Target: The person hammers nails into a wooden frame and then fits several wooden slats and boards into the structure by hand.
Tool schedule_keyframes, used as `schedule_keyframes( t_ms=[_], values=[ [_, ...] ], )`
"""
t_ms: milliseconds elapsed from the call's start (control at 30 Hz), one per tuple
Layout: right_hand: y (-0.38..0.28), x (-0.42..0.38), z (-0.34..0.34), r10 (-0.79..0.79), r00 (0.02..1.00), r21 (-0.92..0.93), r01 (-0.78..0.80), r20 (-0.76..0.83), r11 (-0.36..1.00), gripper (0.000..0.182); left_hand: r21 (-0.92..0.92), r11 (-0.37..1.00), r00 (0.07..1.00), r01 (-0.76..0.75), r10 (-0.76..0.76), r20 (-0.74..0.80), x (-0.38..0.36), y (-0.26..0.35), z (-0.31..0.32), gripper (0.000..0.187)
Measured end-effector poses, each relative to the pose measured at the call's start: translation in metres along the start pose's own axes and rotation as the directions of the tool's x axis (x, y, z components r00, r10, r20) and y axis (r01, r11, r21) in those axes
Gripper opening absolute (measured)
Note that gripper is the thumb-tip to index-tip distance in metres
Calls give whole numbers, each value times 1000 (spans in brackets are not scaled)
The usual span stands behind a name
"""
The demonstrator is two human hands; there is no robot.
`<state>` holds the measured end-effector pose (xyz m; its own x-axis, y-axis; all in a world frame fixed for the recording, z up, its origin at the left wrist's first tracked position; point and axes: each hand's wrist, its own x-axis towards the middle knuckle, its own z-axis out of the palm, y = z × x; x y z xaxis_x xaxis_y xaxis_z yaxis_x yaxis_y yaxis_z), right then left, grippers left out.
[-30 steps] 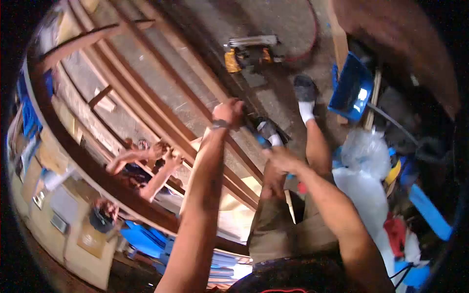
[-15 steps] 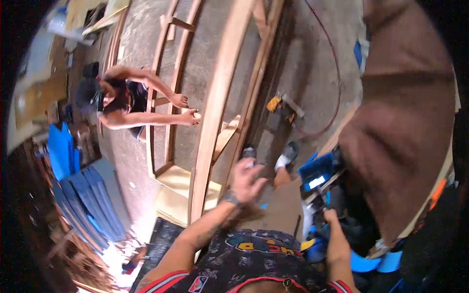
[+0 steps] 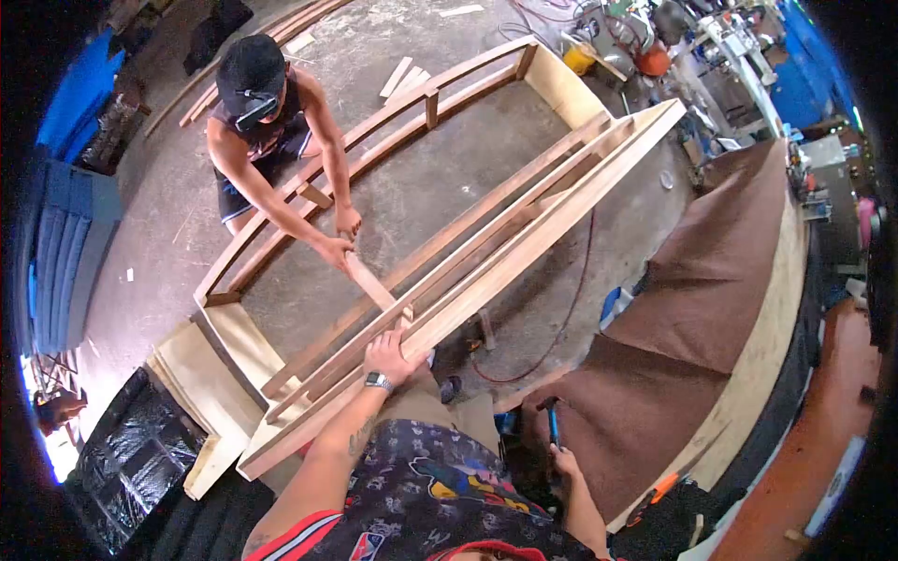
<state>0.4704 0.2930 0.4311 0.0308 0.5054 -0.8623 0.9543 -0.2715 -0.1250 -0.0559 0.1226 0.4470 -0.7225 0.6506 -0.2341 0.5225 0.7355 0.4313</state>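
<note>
My left hand, with a watch on the wrist, grips the near beam of a long wooden frame. Its fingers curl over the wood close to the end of a short board. My right hand is closed around the handle of a hammer, held low beside my body with its head up, in front of brown fabric. Across the frame, a co-worker's two hands hold the far end of the short board, which slants between the beams.
A co-worker in a cap crouches behind the frame's far rail. Brown fabric covers a large piece at right. A red hose lies on the floor. Blue-grey slabs stack at left; a black plastic-wrapped bundle sits lower left.
My view has turned and shows more of the frame. My left hand, earlier raised with fingers spread, now grips the beam. The hammer shows plainly in my right hand.
</note>
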Motion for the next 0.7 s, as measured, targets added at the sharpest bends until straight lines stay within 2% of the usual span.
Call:
schedule_keyframes(
  t_ms=[33,67,100,200,267,367,467,567,600,633,700],
  values=[
    [-35,-23,-15,78,996,58,-81,54,995,30,13,1000,1000,-1,1,-10,4,1,-5,76],
    [-32,-17,-20,19,999,84,-23,43,996,30,29,1000,1000,-4,4,-16,8,2,-9,75],
    [-19,-13,-35,18,1000,-80,-20,-22,997,30,47,999,1000,-10,10,-11,5,4,-11,75],
    [-46,-59,-64,154,988,90,-156,33,984,33,-6,1000,1000,-17,17,-23,9,0,-7,75],
    [-48,-72,-82,236,964,145,-253,124,956,46,-25,1000,1000,3,-4,-10,9,2,-14,75],
    [12,-73,-94,249,968,-26,-250,-45,968,43,-37,998,998,46,-45,47,11,2,-19,74],
    [-47,-127,-115,337,941,-99,-335,5,937,44,-38,997,996,61,-58,72,13,4,-18,74],
    [49,-81,-120,366,930,6,-366,-42,931,44,7,997,995,81,-82,60,10,6,-10,75],
    [38,-86,-125,332,928,135,-312,-171,941,24,19,994,987,110,-112,119,10,8,-11,76],
    [22,-82,-140,247,925,137,-215,-290,967,25,33,990,976,138,-141,168,13,11,-11,77],
    [10,-72,-168,96,859,106,-48,-503,993,27,92,980,968,176,-189,164,12,17,-8,81]
  ],
)
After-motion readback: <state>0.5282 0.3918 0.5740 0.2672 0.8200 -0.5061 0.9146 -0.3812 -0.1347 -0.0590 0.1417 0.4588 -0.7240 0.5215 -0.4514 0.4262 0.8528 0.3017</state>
